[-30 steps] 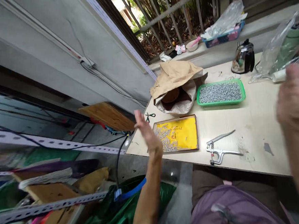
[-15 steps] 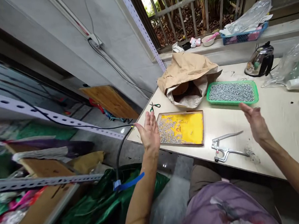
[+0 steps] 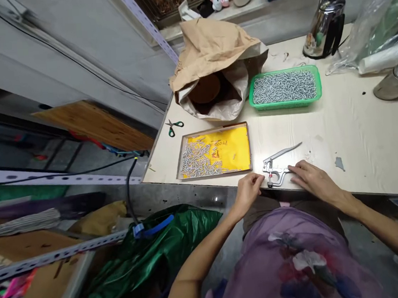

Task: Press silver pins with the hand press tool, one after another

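Metal hand-press pliers lie near the table's front edge, their long upper lever raised and pointing right. My right hand is over the lower handle, thumb and fingers around it, hiding its far end. Just left of the pliers' jaw is my left hand, fingers pinched together at the table edge; anything between them is too small to make out. A shallow box with a yellow bottom lies beyond my left hand, small silver metal pins heaped mostly in its left half.
Behind the pliers stands a green tray full of similar metal pins. A brown paper bag gapes open beside it. Green-handled scissors lie at the left edge. A kettle, clear plastic and a metal cup stand right.
Both hands, earlier raised open and wide apart, have come down and together at the pliers. My right hand has taken the lower handle. The view has tilted down.
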Tool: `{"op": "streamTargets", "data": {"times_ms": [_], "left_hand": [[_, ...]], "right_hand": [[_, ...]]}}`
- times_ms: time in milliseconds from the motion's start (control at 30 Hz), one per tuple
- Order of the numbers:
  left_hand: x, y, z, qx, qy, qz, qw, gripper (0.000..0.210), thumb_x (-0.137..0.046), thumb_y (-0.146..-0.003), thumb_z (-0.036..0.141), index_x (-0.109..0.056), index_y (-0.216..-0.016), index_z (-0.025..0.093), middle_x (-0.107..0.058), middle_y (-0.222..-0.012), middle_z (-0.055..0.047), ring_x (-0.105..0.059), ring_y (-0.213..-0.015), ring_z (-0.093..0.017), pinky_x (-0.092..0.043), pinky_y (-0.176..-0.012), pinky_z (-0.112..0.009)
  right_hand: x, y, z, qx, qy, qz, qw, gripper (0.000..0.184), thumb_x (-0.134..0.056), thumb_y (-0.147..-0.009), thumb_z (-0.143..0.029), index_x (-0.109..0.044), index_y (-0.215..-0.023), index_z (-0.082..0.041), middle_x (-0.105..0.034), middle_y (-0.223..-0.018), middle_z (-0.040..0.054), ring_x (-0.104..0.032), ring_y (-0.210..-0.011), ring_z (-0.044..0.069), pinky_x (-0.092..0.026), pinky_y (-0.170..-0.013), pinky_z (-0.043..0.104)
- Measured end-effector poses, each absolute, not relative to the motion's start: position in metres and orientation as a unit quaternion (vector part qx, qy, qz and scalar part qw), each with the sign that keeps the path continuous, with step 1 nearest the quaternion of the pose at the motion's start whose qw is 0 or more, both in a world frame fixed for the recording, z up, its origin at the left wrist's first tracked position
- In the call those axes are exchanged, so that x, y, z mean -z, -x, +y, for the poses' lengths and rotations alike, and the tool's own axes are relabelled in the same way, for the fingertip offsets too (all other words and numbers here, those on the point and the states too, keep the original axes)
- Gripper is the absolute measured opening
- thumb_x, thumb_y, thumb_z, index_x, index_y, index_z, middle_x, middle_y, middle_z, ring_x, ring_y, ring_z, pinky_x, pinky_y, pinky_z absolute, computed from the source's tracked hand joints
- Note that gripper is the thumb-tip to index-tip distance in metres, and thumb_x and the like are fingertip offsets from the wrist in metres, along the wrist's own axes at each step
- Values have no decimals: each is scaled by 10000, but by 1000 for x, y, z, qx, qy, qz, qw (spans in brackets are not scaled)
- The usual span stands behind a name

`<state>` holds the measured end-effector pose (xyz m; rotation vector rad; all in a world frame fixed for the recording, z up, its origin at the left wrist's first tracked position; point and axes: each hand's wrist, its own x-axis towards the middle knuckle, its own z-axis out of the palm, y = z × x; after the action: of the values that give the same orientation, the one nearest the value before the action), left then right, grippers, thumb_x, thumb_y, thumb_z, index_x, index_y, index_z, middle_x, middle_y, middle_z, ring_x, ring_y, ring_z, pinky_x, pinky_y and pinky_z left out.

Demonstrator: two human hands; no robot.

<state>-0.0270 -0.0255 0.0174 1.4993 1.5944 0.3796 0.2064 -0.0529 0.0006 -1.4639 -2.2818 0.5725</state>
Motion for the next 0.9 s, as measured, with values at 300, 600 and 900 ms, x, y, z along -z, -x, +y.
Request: {"op": "streamTargets", "data": {"times_ms": [300, 600, 900], "left_hand": [[-17, 7, -1, 18, -615, 641, 458, 246, -691, -765, 312, -621, -592, 151, -452, -361, 69, -476, -387, -89, -317, -475, -190], [-25, -2, 19, 120, -512, 650, 548, 310, -639, -810, 227, -549, -527, 140, -446, -322, 58, -432, -292, -58, -287, -365, -146], [-24, 1, 7, 11, -387, 679, 623, 223, -599, -852, 141, -543, -636, 125, -493, -368, 73, -444, -289, -38, -330, -352, -120]], "right_hand": [[9, -202, -49, -160, 535, -817, 145, 237, -391, -942, -145, -612, -1021, -179, -589, -894, 86, -563, -786, 191, -450, -634, 293], [4, -199, -50, -148, 546, -820, 84, 276, -366, -866, -8, -586, -904, -171, -593, -892, 89, -523, -771, 185, -384, -641, 291], [12, -200, -50, -102, 523, -839, 111, 292, -374, -838, 41, -601, -892, -134, -590, -847, 83, -500, -711, 174, -358, -598, 287]]}}
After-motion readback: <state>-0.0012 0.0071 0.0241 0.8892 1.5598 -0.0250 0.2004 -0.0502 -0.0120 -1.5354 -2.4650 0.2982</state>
